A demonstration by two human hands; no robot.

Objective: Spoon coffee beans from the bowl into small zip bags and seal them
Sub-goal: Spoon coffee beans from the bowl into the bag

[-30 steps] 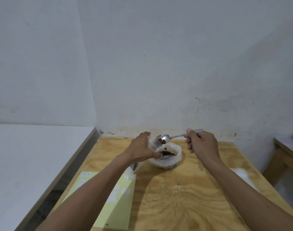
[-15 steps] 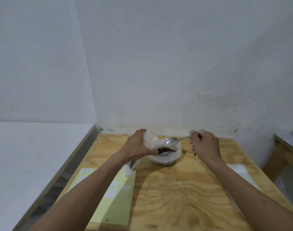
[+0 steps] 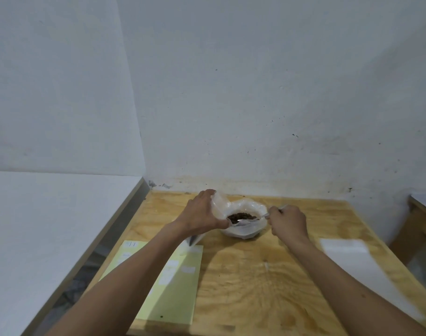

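Not much to read here. The yellow-green sheet (image 3: 173, 282) on the wooden table (image 3: 255, 287) carries a small white tag at its far left corner with two short strokes, perhaps "11"; its other white labels are too blurred to read.

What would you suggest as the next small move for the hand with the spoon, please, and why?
Probably lift a spoonful and tip it into the bag. The right hand holds the spoon with its tip down among the beans in the bowl, and the left hand holds the bag beside the rim.
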